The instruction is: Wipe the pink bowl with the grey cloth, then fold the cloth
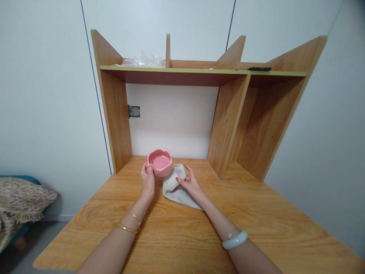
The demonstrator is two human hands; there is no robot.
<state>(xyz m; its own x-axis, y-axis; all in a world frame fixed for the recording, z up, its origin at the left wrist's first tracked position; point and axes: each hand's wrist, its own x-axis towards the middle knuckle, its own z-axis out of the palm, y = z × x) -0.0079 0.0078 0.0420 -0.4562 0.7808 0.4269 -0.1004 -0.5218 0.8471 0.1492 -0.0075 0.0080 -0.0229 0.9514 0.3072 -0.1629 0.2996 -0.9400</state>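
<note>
Pale wall panels (51, 95) rise behind a wooden desk (265, 232) with a wood-grain top. At the back of the desk stands an open wooden shelf unit (115, 110) with upright dividers. Beyond the desk's left side, a blue piece of furniture (24, 229) is draped with a fringed, patterned blanket (23, 194). Crumpled clear plastic (145, 60) sits on the shelf above the desk's back left part. A light grey cloth (182, 196) spreads over the middle of the desk, its upper part bunched. The right hand (190, 182) pinches that bunched part between thumb and fingers above the desk's middle. The left hand (148, 179), just left of the desk's middle, grips a pink faceted bowl (163, 171), thumb over the rim; its other fingers are mostly hidden, so their spread cannot be told. The bowl is over the back half of the desk, its hollow facing up. A dark flat object (259, 69) lies on the shelf above the desk's right side. A wall opening (134, 111) shows above the desk's back left corner.
</note>
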